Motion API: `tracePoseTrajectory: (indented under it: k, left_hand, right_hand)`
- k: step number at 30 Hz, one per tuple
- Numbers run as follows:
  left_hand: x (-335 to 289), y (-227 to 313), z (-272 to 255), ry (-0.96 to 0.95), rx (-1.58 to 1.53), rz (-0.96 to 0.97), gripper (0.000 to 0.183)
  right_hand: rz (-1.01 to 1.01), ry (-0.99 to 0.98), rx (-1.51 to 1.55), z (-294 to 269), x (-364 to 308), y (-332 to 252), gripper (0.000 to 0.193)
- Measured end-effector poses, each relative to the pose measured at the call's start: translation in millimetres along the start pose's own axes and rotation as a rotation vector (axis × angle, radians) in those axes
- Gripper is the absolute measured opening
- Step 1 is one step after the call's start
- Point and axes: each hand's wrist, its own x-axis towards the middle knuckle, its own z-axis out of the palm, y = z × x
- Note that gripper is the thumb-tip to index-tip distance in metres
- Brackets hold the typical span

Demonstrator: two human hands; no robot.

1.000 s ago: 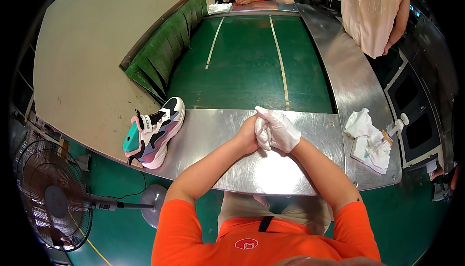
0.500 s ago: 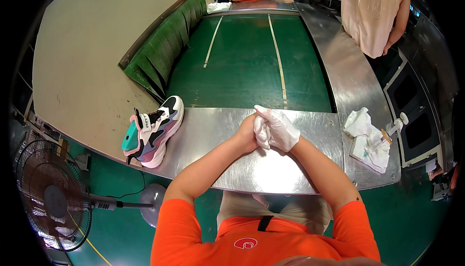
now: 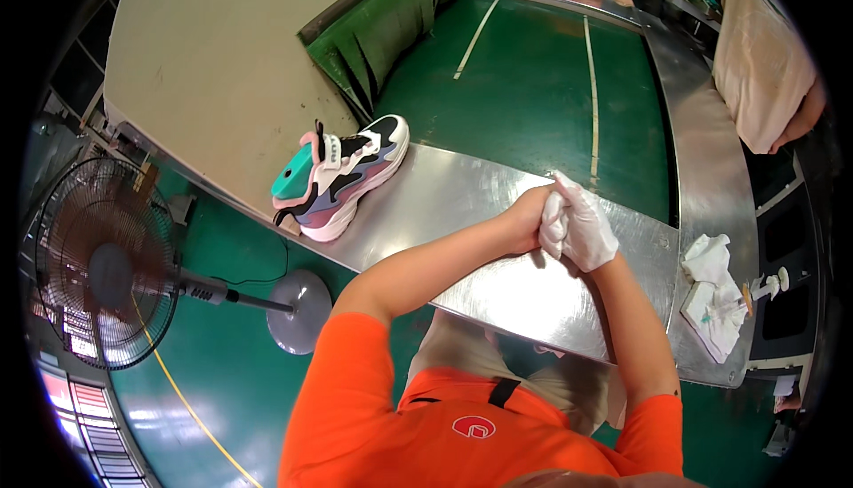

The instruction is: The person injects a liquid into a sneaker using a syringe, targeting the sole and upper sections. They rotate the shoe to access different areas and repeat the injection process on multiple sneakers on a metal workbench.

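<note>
Left hand: bare-backed [image 3: 526, 220], folded into its partner over the metal table [image 3: 426, 199]; its fingers are covered, so how tightly they curl cannot be told.
Right hand: white-gloved [image 3: 586, 226], clasped around the left hand.
Shoe: a multicolored sneaker [image 3: 360, 177] with a teal insert [image 3: 293, 175] sits on the table, left of the hands and well apart from them, toe pointing away from the person.
Cloth: crumpled and white [image 3: 711, 261], right of the gloved hand.
Belt: green [image 3: 533, 88], just beyond both hands.
Fan: a floor model [image 3: 111, 270], far left of the hands.
</note>
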Motion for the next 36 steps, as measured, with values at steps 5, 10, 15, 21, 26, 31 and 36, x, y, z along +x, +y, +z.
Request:
tracePoseTrajectory:
  k: [5,10,15,21,26,31,36]
  left_hand:
    - [-40,36,16,0.232,1.276,0.733,0.027]
    - [-137,95,8,0.570,1.947,1.255,0.021]
    - [-218,163,-38,1.106,2.098,0.832,0.037]
    - [-219,152,-49,1.073,2.048,0.509,0.046]
    - [-224,84,-13,0.469,2.529,1.143,0.039]
    - [-216,21,23,-0.005,2.379,1.377,0.032]
    - [-197,-7,24,-0.162,2.236,1.480,0.033]
  right_hand:
    - [-0.020,-0.051,-0.089,-4,2,6,0.054]
    - [-0.009,0.052,0.032,-14,6,5,0.046]
    - [0.014,0.035,-0.003,-5,6,7,0.040]
    - [0.067,0.006,-0.013,-15,9,5,0.043]
    - [-0.026,0.135,-0.005,-14,1,-8,0.036]
    - [-0.071,0.186,0.093,-30,6,-10,0.034]
    - [-0.080,0.113,-0.147,-31,8,-2,0.035]
